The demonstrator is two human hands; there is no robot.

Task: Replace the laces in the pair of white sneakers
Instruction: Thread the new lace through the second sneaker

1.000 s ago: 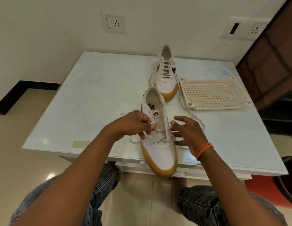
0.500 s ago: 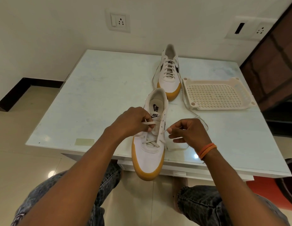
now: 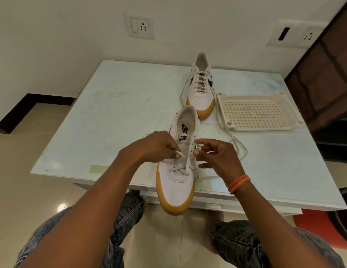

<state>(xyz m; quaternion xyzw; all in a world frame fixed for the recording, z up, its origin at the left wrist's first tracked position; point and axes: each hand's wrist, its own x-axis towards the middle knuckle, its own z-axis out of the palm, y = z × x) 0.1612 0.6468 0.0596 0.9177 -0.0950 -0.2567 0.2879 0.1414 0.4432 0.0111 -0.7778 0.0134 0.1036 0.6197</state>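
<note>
**White lace drawn up another row on the near shoe**

White lace (image 3: pixel 179 154) now crosses the lowest eyelets of the near shoe (image 3: pixel 177 176), and the work has climbed since a second ago. Then both hands sat low over the vamp, the right one spread and flat beside the eyelets. Now the left hand (image 3: pixel 155 147) pinches a lace end between thumb and fingertip at the left eyelet row, fingers curled round it. The right hand (image 3: pixel 217 157) has risen to the right eyelet row, thumb and forefinger close together near an eyelet. It seems to nip the other strand, but the lace there is too thin to be sure of. The shoe itself has slid: its gum toe overhangs the near edge of the table (image 3: pixel 110 113) further to the left than before.

By my reading, the lower crossings are done and the upper eyelets stand bare, so this shoe is perhaps a third laced. A loose run of lace trails off to the right across the table toward the tray (image 3: pixel 258 113).

The far shoe (image 3: pixel 201 84) stands fully laced at the back, just beside the tray; whether that lace is old or new I cannot tell.
</note>
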